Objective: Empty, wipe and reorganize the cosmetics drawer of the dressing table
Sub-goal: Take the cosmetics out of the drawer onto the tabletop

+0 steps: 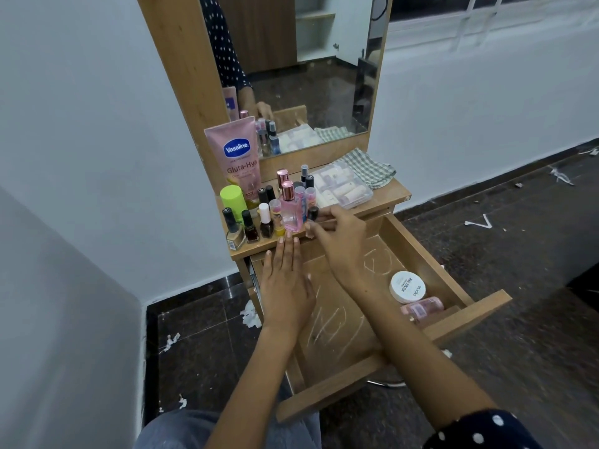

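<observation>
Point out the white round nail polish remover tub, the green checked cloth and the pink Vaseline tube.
White round tub [407,286], head view, lid top.
Green checked cloth [368,166], head view, folded middle.
Pink Vaseline tube [238,157], head view, front label.

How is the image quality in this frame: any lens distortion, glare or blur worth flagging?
Head view: wide-angle bending bows the wall and drawer edges; lighting is dim and even; faint sheen on the mirror; the hands, left and right, look slightly soft.
</observation>
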`<state>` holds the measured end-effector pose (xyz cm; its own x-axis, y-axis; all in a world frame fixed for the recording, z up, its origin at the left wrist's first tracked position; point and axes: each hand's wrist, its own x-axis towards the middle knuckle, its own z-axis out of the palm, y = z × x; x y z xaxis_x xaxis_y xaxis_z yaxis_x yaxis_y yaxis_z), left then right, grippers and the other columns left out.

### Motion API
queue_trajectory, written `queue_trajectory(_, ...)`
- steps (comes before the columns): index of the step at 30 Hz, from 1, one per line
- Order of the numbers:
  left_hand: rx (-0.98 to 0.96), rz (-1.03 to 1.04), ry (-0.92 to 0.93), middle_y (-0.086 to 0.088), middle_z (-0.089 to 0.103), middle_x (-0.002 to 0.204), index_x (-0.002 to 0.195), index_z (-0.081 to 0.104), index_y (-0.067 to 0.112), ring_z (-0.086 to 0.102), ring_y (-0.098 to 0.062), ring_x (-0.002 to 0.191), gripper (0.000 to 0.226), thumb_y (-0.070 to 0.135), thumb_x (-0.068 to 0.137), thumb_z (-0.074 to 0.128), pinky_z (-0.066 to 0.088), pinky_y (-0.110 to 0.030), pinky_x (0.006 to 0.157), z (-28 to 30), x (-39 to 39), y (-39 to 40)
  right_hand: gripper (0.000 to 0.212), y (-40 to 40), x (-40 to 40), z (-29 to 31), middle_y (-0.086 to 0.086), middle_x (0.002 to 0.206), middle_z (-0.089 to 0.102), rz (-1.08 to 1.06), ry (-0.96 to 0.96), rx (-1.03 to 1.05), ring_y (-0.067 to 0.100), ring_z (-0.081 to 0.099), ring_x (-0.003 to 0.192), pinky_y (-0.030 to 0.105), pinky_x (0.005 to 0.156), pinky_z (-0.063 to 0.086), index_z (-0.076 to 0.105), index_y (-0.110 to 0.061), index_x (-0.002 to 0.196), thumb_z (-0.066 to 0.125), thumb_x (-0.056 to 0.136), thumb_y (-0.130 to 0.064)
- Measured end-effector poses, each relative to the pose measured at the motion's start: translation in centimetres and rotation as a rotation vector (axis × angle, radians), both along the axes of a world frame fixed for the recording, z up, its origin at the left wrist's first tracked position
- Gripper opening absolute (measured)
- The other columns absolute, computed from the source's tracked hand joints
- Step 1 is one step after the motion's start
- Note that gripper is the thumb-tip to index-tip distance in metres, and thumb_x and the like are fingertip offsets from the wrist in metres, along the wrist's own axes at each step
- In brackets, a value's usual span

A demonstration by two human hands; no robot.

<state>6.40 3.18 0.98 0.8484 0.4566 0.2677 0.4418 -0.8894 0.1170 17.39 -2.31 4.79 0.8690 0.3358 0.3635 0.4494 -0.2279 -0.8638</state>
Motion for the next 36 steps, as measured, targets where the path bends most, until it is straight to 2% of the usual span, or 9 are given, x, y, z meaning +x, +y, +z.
queue_trajectory(4, 0.001, -0.003, -0.006, -0.010, 0.003, 0.158, 0.150, 0.006, 0.006, 0.001, -0.020, 0.146, 0.064, 0.031, 0.098, 0.034, -0.011, -0.035, 0.113, -0.1, 0.0, 0.1, 0.019, 0.9, -0.6, -0.8, 0.001, 0.087, 0.066, -0.017, -0.027, 0.046, 0.009, 0.065, 0.077, 0.022, 0.067, 0.057, 0.065, -0.009, 0.092, 0.077, 0.077, -0.011)
queue_trajectory(8, 0.052, 0.031, -0.005, -0.012, 0.020, 0.155, 0.147, 0.024, 0.003, 0.018, -0.022, 0.144, 0.062, 0.031, 0.092, 0.037, 0.004, -0.040, 0.115, -0.4, 0.2, 0.2, 0.023, 1.0, -0.9, -1.0, 0.003, 0.096, 0.062, -0.049, -0.075, 0.133, 0.008, 0.061, 0.086, 0.019, 0.073, 0.054, 0.061, -0.010, 0.103, 0.071, 0.082, -0.009)
queue_trajectory(12, 0.087, 0.031, -0.003, -0.012, 0.016, 0.155, 0.147, 0.022, 0.004, 0.014, -0.021, 0.145, 0.061, 0.031, 0.094, 0.033, 0.004, -0.038, 0.115, -0.6, 0.2, 0.2, 0.022, 1.6, -0.8, -1.0, 0.004, 0.100, 0.059, -0.065, -0.107, 0.117, 0.011, 0.060, 0.088, 0.022, 0.074, 0.054, 0.061, -0.006, 0.102, 0.071, 0.082, -0.007)
queue_trajectory(18, 0.089, 0.039, 0.025, -0.012, 0.017, 0.156, 0.148, 0.021, 0.004, 0.014, -0.022, 0.145, 0.062, 0.033, 0.093, 0.032, 0.007, -0.039, 0.116, -0.9, 0.3, 0.2, 0.018, 1.2, -0.4, -2.1, -0.005, 0.090, 0.065, -0.117, -0.092, 0.055, 0.004, 0.062, 0.079, 0.029, 0.071, 0.055, 0.064, -0.014, 0.092, 0.075, 0.078, -0.015)
queue_trajectory(22, 0.090, 0.058, 0.032, -0.013, 0.028, 0.152, 0.145, 0.031, 0.003, 0.025, -0.023, 0.142, 0.065, 0.034, 0.088, 0.022, 0.013, -0.041, 0.114, -0.9, 0.3, 0.2, 0.015, 1.8, -0.2, -1.5, -0.004, 0.086, 0.070, -0.137, -0.067, 0.040, 0.005, 0.065, 0.073, 0.030, 0.068, 0.056, 0.068, -0.011, 0.088, 0.077, 0.077, -0.014)
queue_trajectory(25, 0.068, 0.033, 0.027, -0.012, 0.019, 0.155, 0.147, 0.022, 0.004, 0.016, -0.023, 0.144, 0.063, 0.032, 0.091, 0.027, 0.006, -0.040, 0.116, -0.8, 0.3, 0.2, 0.012, 2.2, 0.1, -1.4, -0.006, 0.080, 0.070, -0.144, -0.064, 0.000, 0.005, 0.064, 0.070, 0.030, 0.067, 0.057, 0.069, -0.014, 0.086, 0.076, 0.077, -0.016)
queue_trajectory(30, 0.063, 0.038, 0.035, -0.013, 0.020, 0.155, 0.147, 0.023, 0.004, 0.017, -0.023, 0.144, 0.062, 0.031, 0.092, 0.036, 0.005, -0.039, 0.115, -0.8, 0.3, 0.2, 0.014, 0.3, 0.8, -0.7, -0.002, 0.081, 0.072, 0.020, -0.101, -0.058, 0.007, 0.067, 0.072, 0.028, 0.070, 0.057, 0.072, -0.011, 0.086, 0.078, 0.075, -0.014)
queue_trajectory(32, 0.064, 0.037, 0.024, -0.013, 0.023, 0.154, 0.146, 0.026, 0.004, 0.020, -0.023, 0.143, 0.063, 0.031, 0.090, 0.035, 0.007, -0.039, 0.115, -0.8, 0.3, 0.2, 0.014, -2.2, 1.6, 0.1, -0.003, 0.081, 0.072, 0.166, -0.114, -0.173, 0.006, 0.067, 0.072, 0.030, 0.073, 0.057, 0.072, -0.012, 0.086, 0.079, 0.074, -0.014)
queue_trajectory(36, 0.064, 0.004, -0.005, -0.015, 0.029, 0.152, 0.145, 0.031, 0.002, 0.026, -0.025, 0.142, 0.062, 0.028, 0.090, 0.041, 0.012, -0.042, 0.114, -1.1, 0.3, 0.5, 0.013, -8.8, 3.7, 1.3, -0.009, 0.083, 0.071, 0.352, -0.136, -0.652, 0.003, 0.065, 0.077, 0.030, 0.074, 0.056, 0.071, -0.020, 0.085, 0.078, 0.076, -0.023)
